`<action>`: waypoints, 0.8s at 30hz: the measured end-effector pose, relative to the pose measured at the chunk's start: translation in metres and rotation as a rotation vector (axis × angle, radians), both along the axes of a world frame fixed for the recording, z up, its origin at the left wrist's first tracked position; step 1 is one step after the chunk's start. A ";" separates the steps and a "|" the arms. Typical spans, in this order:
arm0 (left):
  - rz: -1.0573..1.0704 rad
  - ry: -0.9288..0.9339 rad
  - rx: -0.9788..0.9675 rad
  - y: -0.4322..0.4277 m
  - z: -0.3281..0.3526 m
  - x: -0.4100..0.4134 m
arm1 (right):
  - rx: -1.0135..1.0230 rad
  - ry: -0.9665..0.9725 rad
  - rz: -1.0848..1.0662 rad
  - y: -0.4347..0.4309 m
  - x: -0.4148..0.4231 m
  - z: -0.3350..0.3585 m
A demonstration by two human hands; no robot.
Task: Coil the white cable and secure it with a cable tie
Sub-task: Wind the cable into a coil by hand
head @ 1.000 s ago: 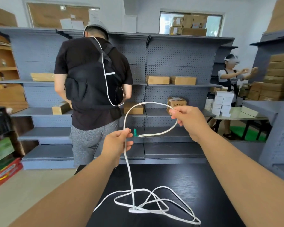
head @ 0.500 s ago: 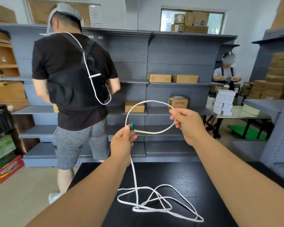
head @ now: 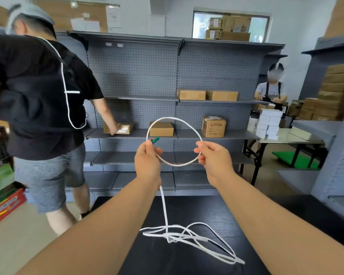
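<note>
**While one loop is held up, the rest of the cable lies on the table**

Where the two bare forearms meet at the centre of the frame, a thin white cable [head: 174, 118] is held up as a single round loop. The left side of the loop is pinched between the thumb and curled fingers of the left hand [head: 147, 161]. A small green piece [head: 155, 139] is seen sticking out just above that thumb; whether it is a plug or a tie cannot be told. The right side of the loop is pinched between the thumb and forefinger of the right hand [head: 214, 158]. From under the left hand the cable is let hang down to the black wood-grain table [head: 207, 207] in the lower middle of the frame. There the remainder is spread in a loose tangle of long loops reaching toward the lower right.

Behind the hands a grey perforated metal shelf unit [head: 137, 76] is seen, with brown cardboard boxes [head: 191, 94] set on it. At the left of the frame a person in a black shirt and grey shorts [head: 38, 96] is seen from behind, one hand laid on a box. At the upper right a second person [head: 271, 90] is seen behind a stack of white boxes [head: 268, 124].
</note>
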State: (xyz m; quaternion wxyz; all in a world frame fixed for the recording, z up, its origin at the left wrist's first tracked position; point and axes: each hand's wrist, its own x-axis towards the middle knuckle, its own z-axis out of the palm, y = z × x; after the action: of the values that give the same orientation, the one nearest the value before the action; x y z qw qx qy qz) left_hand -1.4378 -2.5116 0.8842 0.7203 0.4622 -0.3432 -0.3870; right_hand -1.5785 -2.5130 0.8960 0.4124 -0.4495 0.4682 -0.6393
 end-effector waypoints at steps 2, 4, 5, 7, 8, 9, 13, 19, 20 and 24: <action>0.042 -0.076 -0.022 0.000 0.003 0.001 | 0.030 -0.045 0.028 0.003 0.006 -0.003; 0.048 -0.123 -0.020 0.000 0.007 0.002 | 0.061 -0.061 0.057 0.005 0.010 -0.007; 0.042 -0.134 -0.009 -0.001 0.008 0.003 | 0.077 -0.061 0.071 0.005 0.011 -0.008; 0.027 -0.165 0.029 -0.001 0.009 0.007 | 0.115 -0.062 0.098 0.005 0.012 -0.011; 0.009 -0.183 0.049 -0.001 0.010 0.010 | 0.135 -0.062 0.109 0.005 0.011 -0.012; -0.023 -0.199 0.065 0.000 0.010 0.013 | 0.157 -0.053 0.122 0.005 0.010 -0.013; -0.193 -0.342 0.082 0.002 0.015 0.032 | 0.231 0.117 0.196 0.004 -0.001 -0.011; -0.346 -0.568 0.023 0.002 0.031 0.055 | 0.067 0.797 -0.048 0.008 -0.014 0.009; -0.366 -0.621 0.016 0.002 0.034 0.057 | -0.039 0.834 -0.062 0.010 -0.013 0.017; -0.486 -0.683 -0.011 0.003 0.048 0.059 | -0.323 1.066 0.074 0.008 -0.001 0.042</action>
State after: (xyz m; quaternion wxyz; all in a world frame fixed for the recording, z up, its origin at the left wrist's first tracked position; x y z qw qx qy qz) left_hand -1.3787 -2.5087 0.9321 0.4555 0.4656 -0.6633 -0.3683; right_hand -1.5799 -2.5052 0.9378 0.0664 -0.7841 0.4920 -0.3723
